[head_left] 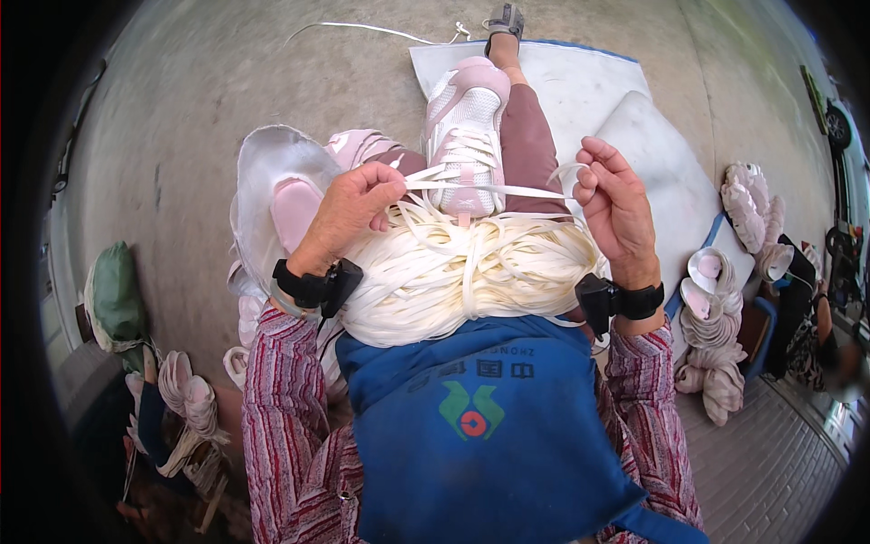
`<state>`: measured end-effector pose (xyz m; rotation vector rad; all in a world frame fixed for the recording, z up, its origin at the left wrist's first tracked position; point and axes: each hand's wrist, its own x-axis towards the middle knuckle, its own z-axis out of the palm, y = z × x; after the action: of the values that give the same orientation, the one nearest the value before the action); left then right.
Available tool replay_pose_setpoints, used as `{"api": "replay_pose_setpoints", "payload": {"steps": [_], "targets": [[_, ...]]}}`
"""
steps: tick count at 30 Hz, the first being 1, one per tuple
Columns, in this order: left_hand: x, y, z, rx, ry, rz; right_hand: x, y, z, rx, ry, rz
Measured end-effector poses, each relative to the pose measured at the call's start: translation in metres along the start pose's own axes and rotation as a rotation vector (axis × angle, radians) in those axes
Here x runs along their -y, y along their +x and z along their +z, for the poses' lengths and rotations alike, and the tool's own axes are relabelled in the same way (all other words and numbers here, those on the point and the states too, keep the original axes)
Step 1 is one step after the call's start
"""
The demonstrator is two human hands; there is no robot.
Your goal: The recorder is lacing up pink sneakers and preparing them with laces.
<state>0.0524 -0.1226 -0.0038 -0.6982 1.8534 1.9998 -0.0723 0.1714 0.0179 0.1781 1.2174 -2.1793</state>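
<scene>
Across my lap lies a white and pink sneaker [464, 136], its toe pointing away from me. A flat white shoelace [494, 189] stretches over its tongue between my two hands. My left hand [358, 204] is closed, pinching the lace left of the shoe. To the right, my right hand [616, 195] pinches the lace's other side, with a loop rising by the fingers. Below the shoe, a thick bundle of cream laces [462, 267], tied round its middle, rests on my blue apron [480, 426]. Lacing crosses the sneaker's upper part.
Beside my left wrist stand a shoe with a silvery-grey lining [272, 181] and more pink shoe parts. Stacked shoe uppers [711, 308] lie at the right, others [190, 408] at the lower left. A white sheet [580, 82] covers the floor ahead; a green sack [118, 295] stands left.
</scene>
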Motion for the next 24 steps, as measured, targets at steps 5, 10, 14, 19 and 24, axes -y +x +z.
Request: {"api": "replay_pose_setpoints", "payload": {"steps": [5, 10, 14, 19, 24], "targets": [[-0.018, -0.004, 0.012, -0.145, 0.166, 0.213, -0.024, -0.017, 0.039, 0.218, -0.161, -0.034], [-0.028, -0.018, 0.032, 0.193, 0.03, 0.028, -0.054, -0.036, 0.082, 0.392, -0.949, -0.552], [-0.025, -0.021, 0.035, 0.393, -0.255, -0.05, -0.067, -0.038, 0.096, 0.445, -0.992, -0.691], [-0.019, -0.025, 0.026, 0.371, -0.528, -0.047, -0.07, -0.034, 0.099, 0.468, -0.951, -0.697], [-0.03, -0.04, 0.01, 0.194, -0.521, -0.032, -0.067, -0.038, 0.097, 0.43, -0.953, -0.678]]}}
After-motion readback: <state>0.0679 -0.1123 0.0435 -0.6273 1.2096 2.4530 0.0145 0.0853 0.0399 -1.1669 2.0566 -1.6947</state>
